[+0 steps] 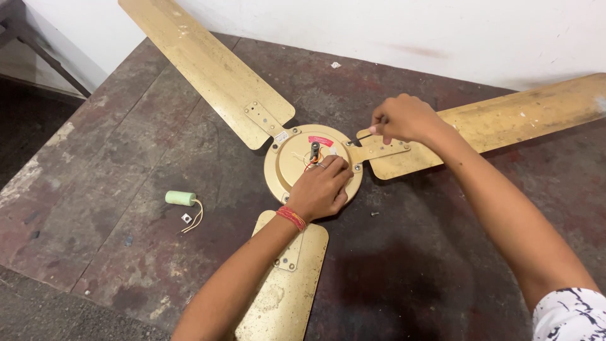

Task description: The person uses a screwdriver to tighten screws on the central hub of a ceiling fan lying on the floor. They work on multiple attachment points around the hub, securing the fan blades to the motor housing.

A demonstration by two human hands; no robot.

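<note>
Gold paint, scuffed and dull, covers the ceiling fan point(314, 165) that lies flat on a dark, stained table point(145, 145), its round motor housing facing up and its three blades spread outward. From the head camera, one blade point(208, 69) runs toward the upper left, another blade point(505, 120) reaches off to the right edge, and the third blade point(284, 284) points down toward the person.

The left hand point(322, 189), a red thread band at its wrist, rests palm-down on the lower right part of the motor housing, fingers curled loosely over the casing near the centre shaft and its orange wires. It presses on the housing rather than clasping anything.

The right hand point(404, 119) hovers over the bracket where the right blade meets the housing. Its fingers are closed around a thin dark tool point(366, 135), whose tip points at that bracket; what kind of tool it is I cannot tell.

Well apart to the left, a small pale green cylinder capacitor point(180, 198) with thin wire leads lies on the table, a tiny square nut point(186, 218) just beside it.
</note>
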